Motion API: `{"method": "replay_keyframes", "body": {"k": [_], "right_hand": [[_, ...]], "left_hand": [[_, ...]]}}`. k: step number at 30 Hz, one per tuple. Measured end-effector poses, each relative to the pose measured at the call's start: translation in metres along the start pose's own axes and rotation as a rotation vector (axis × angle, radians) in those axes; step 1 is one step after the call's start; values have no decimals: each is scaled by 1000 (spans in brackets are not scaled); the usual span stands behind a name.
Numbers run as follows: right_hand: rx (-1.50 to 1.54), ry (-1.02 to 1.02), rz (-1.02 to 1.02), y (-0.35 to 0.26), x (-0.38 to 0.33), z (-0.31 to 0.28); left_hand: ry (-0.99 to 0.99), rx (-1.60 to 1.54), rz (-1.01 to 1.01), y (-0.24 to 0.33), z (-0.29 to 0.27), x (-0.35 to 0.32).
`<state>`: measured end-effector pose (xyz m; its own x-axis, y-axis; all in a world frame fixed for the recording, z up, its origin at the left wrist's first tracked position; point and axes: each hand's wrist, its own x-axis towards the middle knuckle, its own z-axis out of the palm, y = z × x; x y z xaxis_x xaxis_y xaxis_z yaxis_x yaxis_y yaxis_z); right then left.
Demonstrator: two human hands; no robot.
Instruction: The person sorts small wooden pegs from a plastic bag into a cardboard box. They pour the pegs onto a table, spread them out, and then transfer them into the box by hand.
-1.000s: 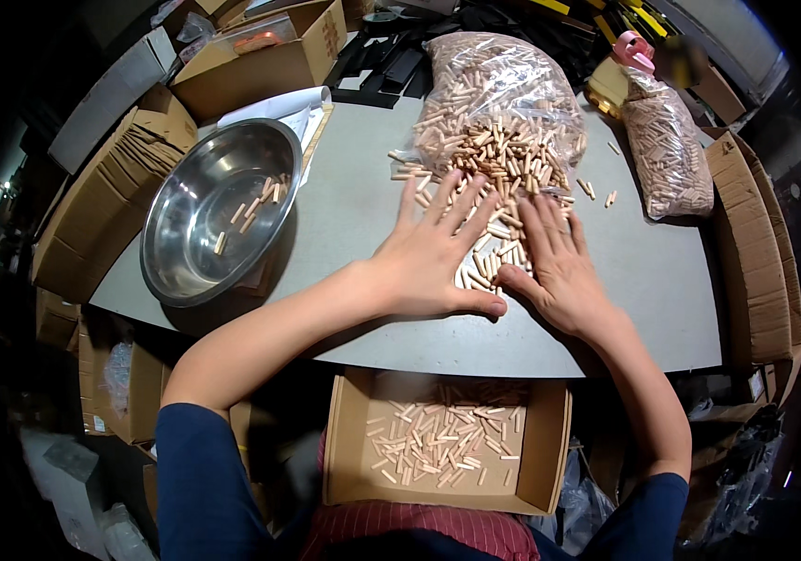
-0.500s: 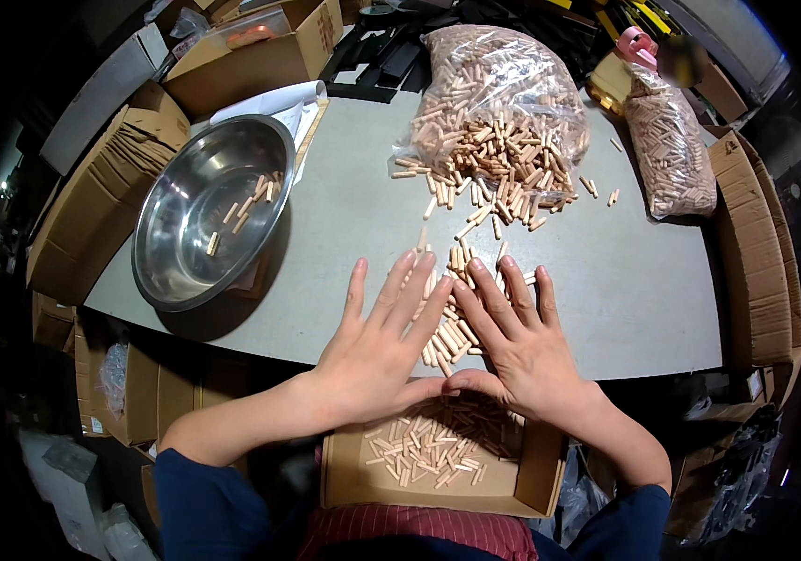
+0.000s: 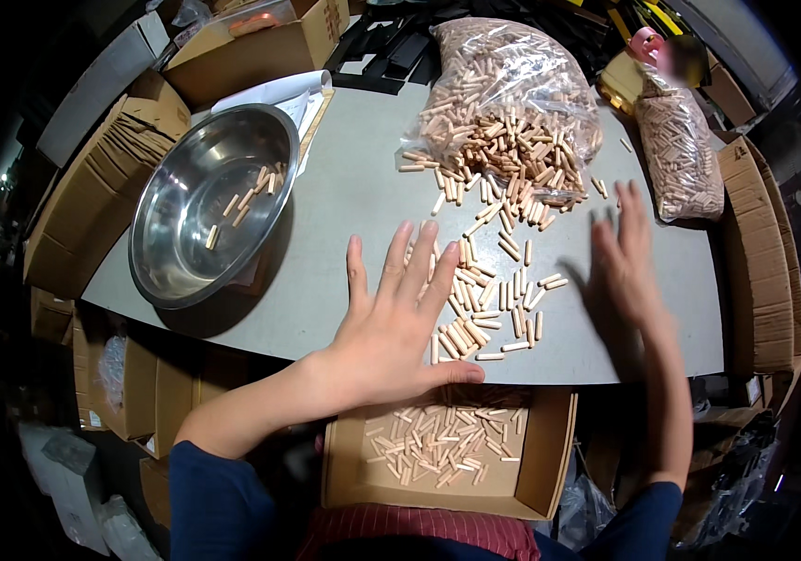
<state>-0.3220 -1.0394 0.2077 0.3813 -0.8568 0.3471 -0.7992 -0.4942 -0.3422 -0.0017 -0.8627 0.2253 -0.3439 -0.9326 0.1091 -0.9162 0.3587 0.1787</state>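
Along the near edge of the grey table [image 3: 353, 159], loose wooden dowel pins [image 3: 461, 338] lie scattered between the person's two hands. The left hand [image 3: 382, 341] is spread wide, its fingers fanned over the left side of the scatter; I can't tell how firmly it presses. Off to the right, the right hand [image 3: 627, 266] is blurred, its fingers extended and thumb apart, clear of the pins. At the far side, a big clear plastic bag [image 3: 512, 70] spills more pins towards us. Below the near edge sits an open cardboard box [image 3: 542, 453] with pins on its bottom, and a steel bowl [image 3: 168, 248] at left holds a few.
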Motion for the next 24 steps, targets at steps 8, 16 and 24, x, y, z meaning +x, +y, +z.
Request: {"method": "replay_keyframes", "body": {"k": [8, 16, 24], "right_hand": [[-38, -162, -133, 75, 64, -5], [-22, -370, -353, -34, -30, -24], [-241, -410, -496, -111, -47, 0]], "left_hand": [[-19, -124, 81, -7, -8, 8], [7, -94, 87, -1, -10, 5], [-5, 7, 42, -5, -9, -5]]}}
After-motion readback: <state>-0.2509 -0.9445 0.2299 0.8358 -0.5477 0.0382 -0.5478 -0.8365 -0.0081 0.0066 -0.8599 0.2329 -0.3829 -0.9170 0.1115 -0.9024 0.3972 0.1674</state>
